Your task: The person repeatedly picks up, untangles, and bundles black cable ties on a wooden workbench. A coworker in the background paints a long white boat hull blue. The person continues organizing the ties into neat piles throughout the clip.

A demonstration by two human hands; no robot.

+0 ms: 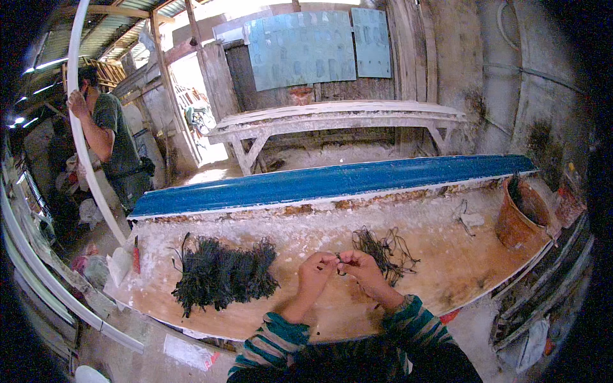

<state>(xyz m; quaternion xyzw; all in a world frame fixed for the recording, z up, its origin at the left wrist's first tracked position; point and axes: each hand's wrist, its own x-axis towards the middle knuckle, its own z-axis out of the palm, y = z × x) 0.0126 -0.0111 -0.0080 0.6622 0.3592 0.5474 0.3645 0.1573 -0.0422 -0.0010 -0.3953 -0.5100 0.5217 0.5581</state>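
In front of me, my left hand (317, 273) and my right hand (365, 273) meet fingertip to fingertip above the wooden table. Both are closed in a pinch on a short piece of black cord (341, 273), mostly hidden by the fingers. Just beyond my right hand lies a loose tangle of thin black cords (380, 247). To the left of my hands sits a thick, dense heap of black cord bundles (223, 273), their cut ends fraying at the near side.
A long blue board (332, 180) runs along the table's (306, 329) far side. An orange-brown bucket (520, 214) stands at the right end, a red-handled tool (136, 256) at the left. Behind is a whitish bench (338, 115). At left, a person (118, 134) holds a long white strip (78, 121).
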